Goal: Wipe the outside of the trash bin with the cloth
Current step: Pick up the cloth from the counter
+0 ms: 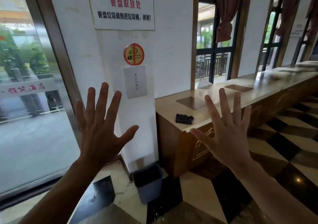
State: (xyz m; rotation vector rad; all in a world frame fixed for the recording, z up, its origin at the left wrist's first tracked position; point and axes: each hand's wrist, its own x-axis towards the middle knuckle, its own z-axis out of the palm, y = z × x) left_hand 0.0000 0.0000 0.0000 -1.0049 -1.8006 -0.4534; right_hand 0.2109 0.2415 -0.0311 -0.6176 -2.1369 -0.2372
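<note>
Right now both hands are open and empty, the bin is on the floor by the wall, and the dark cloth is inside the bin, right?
Not quite. The head view shows the dark cloth lying on the counter, not inside the bin. The rest holds: the left hand and right hand are open and empty, and the bin stands on the floor by the wall.

Cloth [184,118] on counter [168,106]; bin [148,183] on floor [194,186]

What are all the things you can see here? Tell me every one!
trash bin: one, grey-blue, on the floor against the white wall
cloth: one, dark, lying on the counter's near corner
counter: one, cream top, gold-brown front, along the right
big sign: one, white with red and black writing, high on the wall
no-smoking sticker: one, red and yellow, below it
curtains: brown, tied up by the windows
left hand: open, empty, fingers spread
right hand: open, empty, fingers spread
</note>
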